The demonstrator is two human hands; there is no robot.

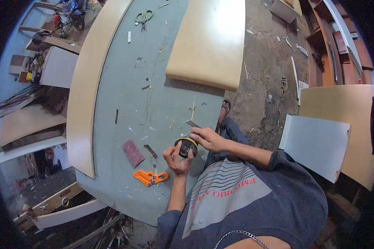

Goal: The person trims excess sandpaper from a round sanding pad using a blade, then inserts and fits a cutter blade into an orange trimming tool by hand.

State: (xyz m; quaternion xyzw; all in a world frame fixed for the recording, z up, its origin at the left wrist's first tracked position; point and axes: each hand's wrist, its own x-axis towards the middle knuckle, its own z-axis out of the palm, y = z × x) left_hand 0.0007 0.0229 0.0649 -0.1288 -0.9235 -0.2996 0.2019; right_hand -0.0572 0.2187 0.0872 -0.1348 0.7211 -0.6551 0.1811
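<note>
Near the table's right edge, my left hand (178,161) has its fingers wrapped round a dark round piece with a yellow rim (187,148), whose exact kind I cannot make out. My right hand (210,139) closes on a flat dark grey strip (191,123), which pokes out beyond the fingers toward the far left. The right fingers also come up against the yellow rim. Left of my left hand, an orange plastic hand tool (151,178) lies on the table, with a maroon rectangular pad (133,154) farther off. A short dark strip (151,151) lies between pad and hand.
The grey table (129,103) carries scattered scraps and green-handled scissors (143,18) at its far end. A large pale board (214,37) overhangs the far right edge. A long pale panel (85,91) runs along the left. More panels (316,141) lean at the right.
</note>
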